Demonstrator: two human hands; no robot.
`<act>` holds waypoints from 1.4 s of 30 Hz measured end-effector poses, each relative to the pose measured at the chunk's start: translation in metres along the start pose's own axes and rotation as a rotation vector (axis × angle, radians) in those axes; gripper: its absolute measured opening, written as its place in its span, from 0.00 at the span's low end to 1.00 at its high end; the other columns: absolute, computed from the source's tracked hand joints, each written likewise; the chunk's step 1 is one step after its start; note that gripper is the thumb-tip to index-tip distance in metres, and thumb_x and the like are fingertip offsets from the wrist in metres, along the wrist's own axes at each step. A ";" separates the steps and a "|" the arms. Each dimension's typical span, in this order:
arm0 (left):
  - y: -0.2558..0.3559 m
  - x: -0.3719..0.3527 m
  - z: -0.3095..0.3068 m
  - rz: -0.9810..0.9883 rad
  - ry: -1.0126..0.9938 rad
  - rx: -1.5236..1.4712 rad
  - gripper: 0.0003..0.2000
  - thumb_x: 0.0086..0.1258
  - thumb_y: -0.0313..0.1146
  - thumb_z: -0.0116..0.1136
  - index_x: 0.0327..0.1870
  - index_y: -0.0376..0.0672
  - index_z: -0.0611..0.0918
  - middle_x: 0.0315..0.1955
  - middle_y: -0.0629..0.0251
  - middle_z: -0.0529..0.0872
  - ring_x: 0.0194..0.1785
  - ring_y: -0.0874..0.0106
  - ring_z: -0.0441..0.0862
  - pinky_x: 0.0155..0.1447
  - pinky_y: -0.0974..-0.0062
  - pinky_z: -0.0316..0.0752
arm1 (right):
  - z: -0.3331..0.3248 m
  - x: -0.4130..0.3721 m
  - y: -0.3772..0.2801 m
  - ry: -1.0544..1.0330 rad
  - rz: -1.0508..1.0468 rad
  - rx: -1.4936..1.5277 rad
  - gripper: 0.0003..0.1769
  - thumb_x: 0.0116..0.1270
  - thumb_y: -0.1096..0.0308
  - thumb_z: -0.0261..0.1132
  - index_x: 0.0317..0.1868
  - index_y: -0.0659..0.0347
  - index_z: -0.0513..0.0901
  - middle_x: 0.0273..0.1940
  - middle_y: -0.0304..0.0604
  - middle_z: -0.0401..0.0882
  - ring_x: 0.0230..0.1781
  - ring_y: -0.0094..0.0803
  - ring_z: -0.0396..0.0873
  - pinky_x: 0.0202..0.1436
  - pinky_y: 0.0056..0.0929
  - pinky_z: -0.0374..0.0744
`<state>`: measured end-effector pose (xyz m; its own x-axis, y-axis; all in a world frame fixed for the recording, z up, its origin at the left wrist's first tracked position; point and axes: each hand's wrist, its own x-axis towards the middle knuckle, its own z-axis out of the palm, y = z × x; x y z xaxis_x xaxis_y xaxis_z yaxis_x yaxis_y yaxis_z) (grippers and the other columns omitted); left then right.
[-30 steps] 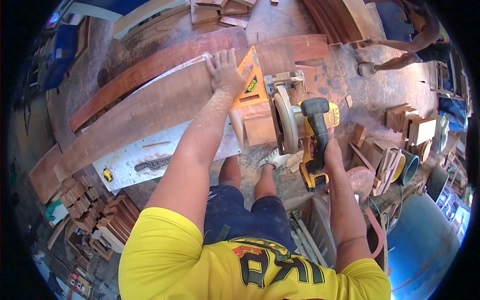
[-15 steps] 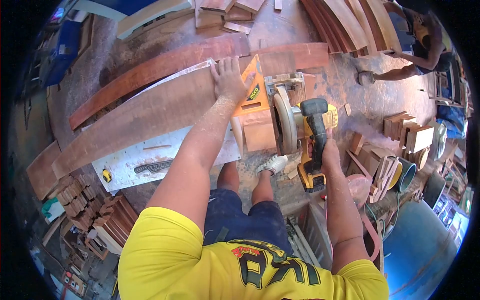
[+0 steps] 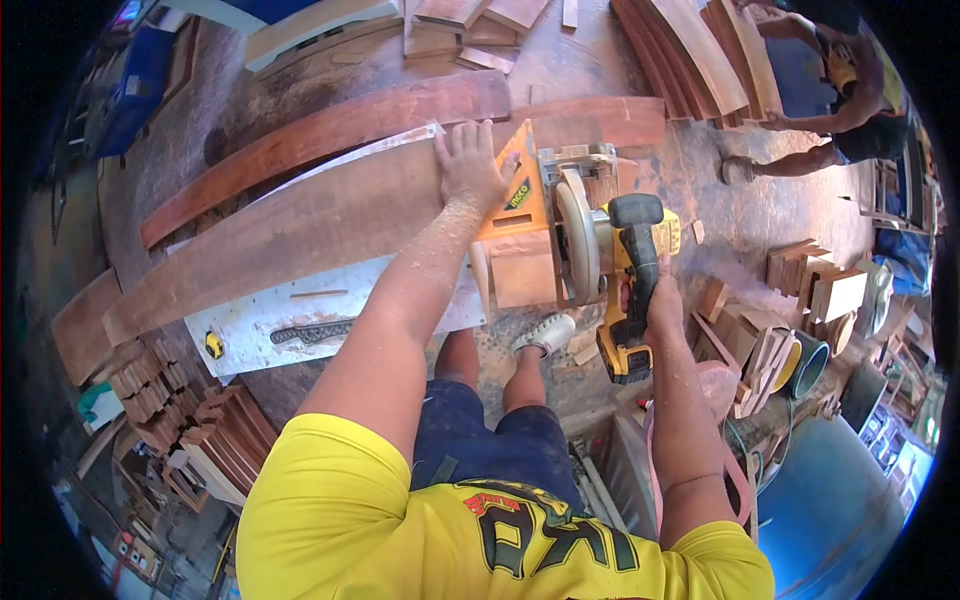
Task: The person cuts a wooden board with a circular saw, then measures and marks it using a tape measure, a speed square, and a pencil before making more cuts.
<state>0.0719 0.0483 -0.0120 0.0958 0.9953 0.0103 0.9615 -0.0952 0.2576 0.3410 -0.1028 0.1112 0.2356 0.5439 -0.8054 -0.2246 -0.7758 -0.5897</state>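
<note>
My right hand grips the handle of a yellow and black cordless circular saw. The saw stands at the right end of a long curved wooden board, beside an orange speed square. Flat on the board lies my left hand, fingers spread, with its thumb against the square. A white panel under the board carries a small yellow tape measure and a dark perforated strip. The saw's body hides where its blade meets the wood.
Another curved board lies beyond mine. Stacked curved boards stand at the upper right near a person. Cut wood blocks are piled at lower left, with more offcuts and a bucket at right.
The view has shifted slightly, moving the work a little right and down in the picture. Both my hands keep their places on the work and saw. The person at upper right has shifted slightly.
</note>
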 end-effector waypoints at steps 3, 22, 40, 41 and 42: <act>0.000 0.001 -0.001 0.025 0.027 0.025 0.33 0.70 0.56 0.51 0.68 0.40 0.68 0.60 0.57 0.70 0.69 0.59 0.62 0.77 0.45 0.42 | 0.002 0.003 -0.004 0.026 0.030 0.007 0.40 0.75 0.33 0.43 0.41 0.66 0.81 0.28 0.43 0.80 0.24 0.30 0.78 0.29 0.30 0.80; 0.001 0.000 0.001 0.011 -0.013 -0.007 0.30 0.71 0.49 0.51 0.69 0.40 0.66 0.62 0.55 0.69 0.71 0.57 0.61 0.77 0.44 0.41 | 0.014 0.006 -0.021 0.035 -0.004 -0.012 0.37 0.76 0.34 0.43 0.39 0.63 0.79 0.24 0.43 0.78 0.21 0.30 0.76 0.28 0.28 0.77; 0.002 0.002 0.000 0.021 -0.019 0.034 0.30 0.73 0.52 0.47 0.69 0.40 0.66 0.59 0.58 0.70 0.68 0.60 0.62 0.77 0.43 0.41 | 0.023 0.022 -0.035 0.049 -0.042 -0.007 0.37 0.77 0.36 0.42 0.38 0.63 0.80 0.23 0.42 0.78 0.19 0.29 0.76 0.24 0.28 0.76; 0.003 0.002 -0.002 0.014 -0.048 0.017 0.30 0.73 0.52 0.47 0.69 0.40 0.66 0.59 0.58 0.70 0.68 0.60 0.62 0.77 0.43 0.40 | 0.025 0.022 -0.038 0.048 -0.047 -0.012 0.36 0.77 0.36 0.42 0.38 0.63 0.80 0.23 0.42 0.78 0.19 0.29 0.76 0.24 0.28 0.76; 0.002 0.001 0.000 0.013 -0.049 0.020 0.30 0.73 0.52 0.47 0.69 0.40 0.66 0.59 0.58 0.70 0.68 0.60 0.62 0.77 0.43 0.40 | 0.026 0.023 -0.038 0.046 -0.049 -0.015 0.36 0.77 0.37 0.42 0.38 0.63 0.79 0.23 0.42 0.78 0.19 0.29 0.76 0.24 0.27 0.76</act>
<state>0.0740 0.0492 -0.0112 0.1205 0.9921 -0.0337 0.9649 -0.1091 0.2388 0.3303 -0.0528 0.1135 0.2888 0.5665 -0.7718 -0.1980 -0.7534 -0.6271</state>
